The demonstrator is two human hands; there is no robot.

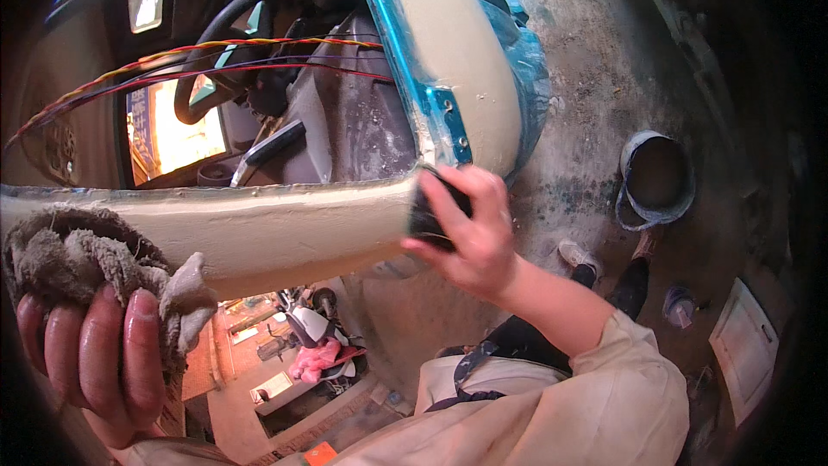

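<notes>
My left hand (95, 349) grips a wet grey rag (86, 250), its fingers curled round the cloth against the cream-coated body edge at the far left. In my right hand (479, 229) is a dark sanding block (429, 211), pressed flat on the right end of the long cream body panel (285, 229). The hand is slightly blurred. The block's working face is hidden against the panel. Teal paint (448, 125) with small holes shows just above my right fingers, beside a wide cream-coated patch (457, 43).
Red, yellow and dark wires (250, 41) stretch across the window opening, with a steering wheel (207, 60) inside. To the right, a bucket (642, 207) of brownish liquid stands on the stained floor near my feet. A white panel (744, 349) lies farther right; a motorbike (315, 324) shows below.
</notes>
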